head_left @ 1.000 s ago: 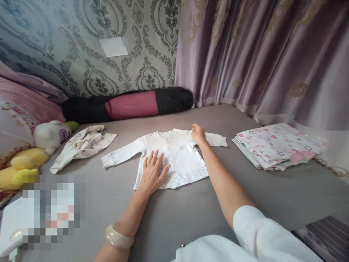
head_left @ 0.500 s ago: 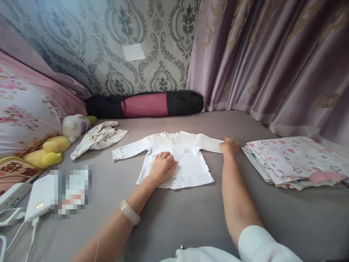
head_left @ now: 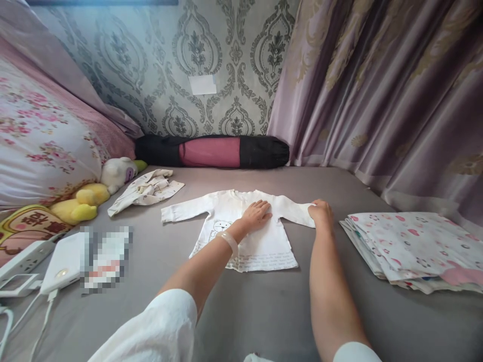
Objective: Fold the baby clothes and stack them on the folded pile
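A small white long-sleeved baby shirt (head_left: 264,246) lies spread on the grey bed sheet, with a bear drawing at its lower left and rows of print along the hem. My left hand (head_left: 257,215) rests flat on the upper chest of the shirt, fingers stretched out. At the cuff of the right-hand sleeve, my right hand (head_left: 322,213) is closed, pinching the sleeve end. The other sleeve reaches out to the left, untouched.
A folded pile of patterned cloth (head_left: 411,246) lies right. At left are a crumpled baby garment (head_left: 147,190), plush toys (head_left: 81,201), a white power bank (head_left: 66,261) with cables and a power strip (head_left: 26,259). A black and pink rolled bag (head_left: 209,152) lies against the wall.
My left hand has slid from the shirt's lower left up to its upper chest, uncovering the bear drawing. My right hand stays at the cuff. The camera view has shifted slightly.
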